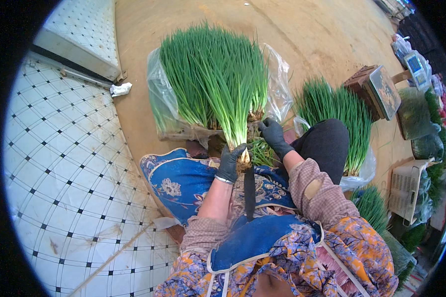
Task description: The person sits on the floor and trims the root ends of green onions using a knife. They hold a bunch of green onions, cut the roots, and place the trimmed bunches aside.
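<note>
My left hand (230,161), in a black glove, grips a bunch of green onions (232,111) low on its pale stems. The brown roots (244,166) hang just below that hand, and the leaves fan out away from me. My right hand (275,137), also in a black glove, is curled to the right of the bunch, above loose green trimmings (262,152). Whether its fingers pinch anything is not clear. A dark, flat, narrow strip (249,195) lies over my blue flowered apron (182,178), below the roots. Behind the held bunch, more green onions (182,78) stand upright in a clear plastic bag (278,81).
A second bagged pile of green onions (353,137) stands right of my dark-clothed knee (325,146). Beyond it are a platform scale (384,91) with a display (416,68) and a pale plastic crate (403,185). White patterned flooring (70,178) covers the left; crumpled white paper (121,89) lies there.
</note>
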A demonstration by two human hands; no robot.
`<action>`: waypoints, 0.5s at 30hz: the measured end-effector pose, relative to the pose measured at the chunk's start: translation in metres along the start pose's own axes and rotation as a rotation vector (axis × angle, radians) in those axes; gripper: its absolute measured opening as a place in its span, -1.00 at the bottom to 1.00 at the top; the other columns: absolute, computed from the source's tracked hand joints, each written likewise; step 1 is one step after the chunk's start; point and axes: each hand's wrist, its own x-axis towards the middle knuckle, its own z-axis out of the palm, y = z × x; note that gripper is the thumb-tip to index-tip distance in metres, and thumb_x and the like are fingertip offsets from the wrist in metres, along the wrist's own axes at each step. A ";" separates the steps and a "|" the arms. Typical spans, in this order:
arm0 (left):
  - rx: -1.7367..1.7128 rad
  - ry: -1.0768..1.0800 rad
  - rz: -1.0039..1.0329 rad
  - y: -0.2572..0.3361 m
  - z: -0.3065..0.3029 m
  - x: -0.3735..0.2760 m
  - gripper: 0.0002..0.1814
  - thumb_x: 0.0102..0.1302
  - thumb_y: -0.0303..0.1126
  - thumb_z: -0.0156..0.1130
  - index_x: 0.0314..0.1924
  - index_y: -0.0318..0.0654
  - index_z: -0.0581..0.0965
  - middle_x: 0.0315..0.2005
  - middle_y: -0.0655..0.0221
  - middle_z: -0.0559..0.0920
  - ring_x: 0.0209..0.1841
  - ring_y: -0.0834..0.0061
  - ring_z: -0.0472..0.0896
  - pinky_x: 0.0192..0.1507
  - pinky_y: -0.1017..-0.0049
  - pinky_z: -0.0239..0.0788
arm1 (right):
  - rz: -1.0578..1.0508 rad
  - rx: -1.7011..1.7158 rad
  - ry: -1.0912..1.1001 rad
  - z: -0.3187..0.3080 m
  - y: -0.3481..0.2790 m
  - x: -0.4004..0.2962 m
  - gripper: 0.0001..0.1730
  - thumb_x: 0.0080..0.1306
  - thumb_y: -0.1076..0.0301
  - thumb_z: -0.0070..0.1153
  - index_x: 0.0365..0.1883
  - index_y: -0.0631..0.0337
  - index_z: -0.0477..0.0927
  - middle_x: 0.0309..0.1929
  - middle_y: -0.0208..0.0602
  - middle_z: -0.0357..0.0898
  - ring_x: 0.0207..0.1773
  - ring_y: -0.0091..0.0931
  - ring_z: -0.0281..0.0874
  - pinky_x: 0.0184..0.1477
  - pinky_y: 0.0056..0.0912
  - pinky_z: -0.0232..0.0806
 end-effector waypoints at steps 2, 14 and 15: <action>0.095 0.018 0.047 -0.003 -0.004 0.003 -0.70 0.01 -0.51 0.14 -0.18 -0.28 0.40 -0.43 0.39 0.51 -0.48 0.58 0.49 -0.45 0.62 0.35 | -0.030 0.034 -0.116 -0.001 -0.013 0.002 -0.58 0.08 0.07 0.00 -0.50 0.37 0.46 -0.56 -0.02 0.47 -0.52 -0.28 0.44 -0.39 -0.29 0.26; 0.032 0.012 -0.021 -0.001 -0.002 0.004 -0.70 0.01 -0.45 0.17 -0.20 -0.28 0.40 -0.49 0.44 0.48 -0.49 0.56 0.48 -0.44 0.60 0.35 | 0.396 1.235 -0.012 0.004 0.002 0.016 -0.82 0.15 0.30 -0.07 -0.55 0.20 0.38 -0.71 -0.40 0.35 -0.76 -0.58 0.24 -0.74 -0.55 0.14; 0.101 0.039 0.038 -0.001 -0.002 0.003 -0.70 0.02 -0.44 0.17 -0.20 -0.28 0.40 -0.46 0.44 0.49 -0.46 0.59 0.48 -0.41 0.61 0.34 | 0.401 0.960 -0.009 -0.002 0.007 0.019 -0.76 0.14 0.21 -0.04 -0.53 0.22 0.39 -0.72 -0.39 0.35 -0.78 -0.60 0.22 -0.76 -0.55 0.10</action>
